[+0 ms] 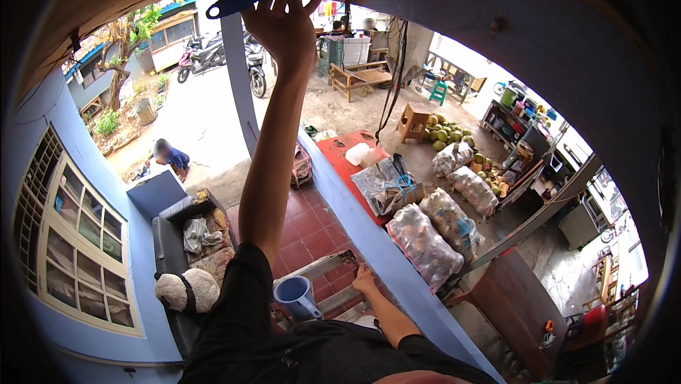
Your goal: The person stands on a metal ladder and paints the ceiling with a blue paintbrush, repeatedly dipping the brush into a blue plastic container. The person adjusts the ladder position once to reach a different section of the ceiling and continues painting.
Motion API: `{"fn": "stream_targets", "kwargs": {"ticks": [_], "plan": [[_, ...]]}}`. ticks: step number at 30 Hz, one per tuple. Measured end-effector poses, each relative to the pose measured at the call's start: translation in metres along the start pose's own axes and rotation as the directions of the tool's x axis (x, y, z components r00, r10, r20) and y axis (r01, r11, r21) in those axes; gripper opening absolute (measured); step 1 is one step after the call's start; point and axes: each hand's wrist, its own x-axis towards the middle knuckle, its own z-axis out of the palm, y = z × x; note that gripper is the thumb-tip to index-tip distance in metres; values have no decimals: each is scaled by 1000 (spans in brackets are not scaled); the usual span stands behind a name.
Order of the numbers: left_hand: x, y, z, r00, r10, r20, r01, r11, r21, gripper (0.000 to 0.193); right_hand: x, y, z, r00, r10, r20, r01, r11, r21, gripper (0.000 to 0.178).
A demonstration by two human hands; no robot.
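Note:
My left hand [287, 26] is raised high overhead, its fingers closed round a wide paintbrush [245, 1] with a blue handle. The bristle end reaches right, up against the blue-painted beam [454, 1]. Low in front of me, my right hand [364, 280] is closed on the side of a metal stepladder [319, 266]. A blue plastic mug [295, 292] with a handle rests on the ladder close to my body; its contents cannot be made out.
A low blue wall [340, 207] runs along my right. Beyond it are stuffed sacks [425, 246], a red table [340, 157] and coconuts [447, 131]. On the left are a dark sofa [170, 242] with a plush toy [186, 290], a window [89, 242] and a crouching person [172, 156].

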Motion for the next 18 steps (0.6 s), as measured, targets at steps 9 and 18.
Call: {"fn": "stream_targets", "kwargs": {"ticks": [9, 18], "plan": [[0, 3, 23, 990, -121, 79, 128, 987, -94, 50, 3, 0, 3, 1000, 7, 11, -7, 1000, 30, 84], [-11, 20, 13, 999, -49, 9, 50, 997, -66, 45, -1, -3, -1, 999, 30, 28, -32, 999, 40, 84]]}}
